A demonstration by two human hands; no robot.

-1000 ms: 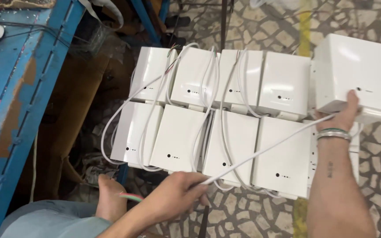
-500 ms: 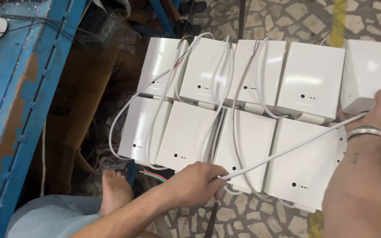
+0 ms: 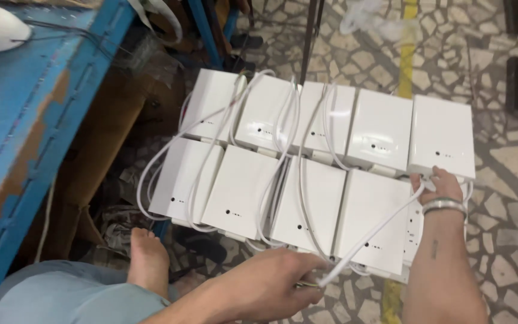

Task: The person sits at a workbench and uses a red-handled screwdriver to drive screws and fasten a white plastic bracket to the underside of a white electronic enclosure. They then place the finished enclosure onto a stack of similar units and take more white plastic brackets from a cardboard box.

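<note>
A stone-patterned floor point(image 3: 511, 156) and a worn blue counter point(image 3: 25, 120) frame two rows of flat white boxes point(image 3: 307, 162), nine or so laid edge to edge on the floor, each trailing a looped white cord. A person seated low, in light blue trousers point(image 3: 61, 297) with one bare foot point(image 3: 147, 255) forward beside the near row, works at the stack's right end. The right hand point(image 3: 439, 183), a metal bangle point(image 3: 445, 206) on its wrist, grips the lower edge of the far-right white box point(image 3: 443, 135), fingers point(image 3: 436, 175) curled shut against it. The left hand point(image 3: 271, 282), low in the frame, has its fingers point(image 3: 307, 270) pinched together on the end of a white cable point(image 3: 379, 231) that runs taut up across the near row towards the right hand. A yellow floor stripe point(image 3: 407, 54) runs behind the boxes.
</note>
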